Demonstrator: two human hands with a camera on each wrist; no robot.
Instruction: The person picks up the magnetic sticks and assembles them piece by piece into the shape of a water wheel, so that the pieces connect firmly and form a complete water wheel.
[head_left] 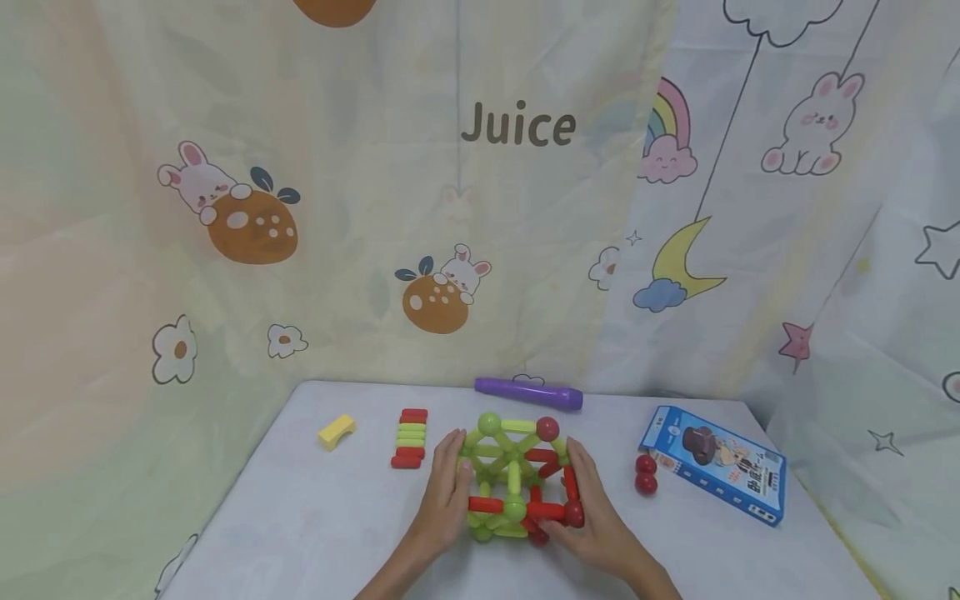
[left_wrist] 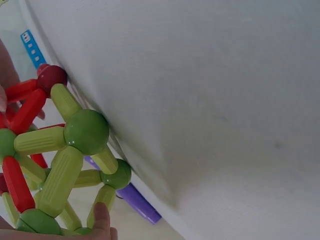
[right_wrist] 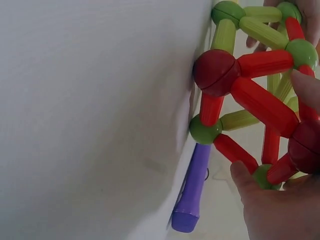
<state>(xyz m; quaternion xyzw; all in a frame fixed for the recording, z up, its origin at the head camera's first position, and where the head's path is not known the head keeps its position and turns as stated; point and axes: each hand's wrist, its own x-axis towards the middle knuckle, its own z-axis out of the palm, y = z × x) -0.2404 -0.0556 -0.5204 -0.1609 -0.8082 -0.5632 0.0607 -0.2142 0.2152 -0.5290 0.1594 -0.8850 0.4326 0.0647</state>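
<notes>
The left hand [head_left: 448, 492] and right hand [head_left: 596, 510] are clamped on opposite sides of one ball-and-rod frame [head_left: 514, 479], which sits between them over the table [head_left: 300, 517]. Overlapping members prevent a full rod count; both wrist views crop the frame, and some fingertips are hidden. Left of the frame: seven loose rods [head_left: 411, 434], four red and three green, then one yellow arch block [head_left: 337, 432]. Behind: one purple tapered cylinder [head_left: 528, 393]. Right: two red balls [head_left: 646, 474] beside one blue box [head_left: 720, 462].
</notes>
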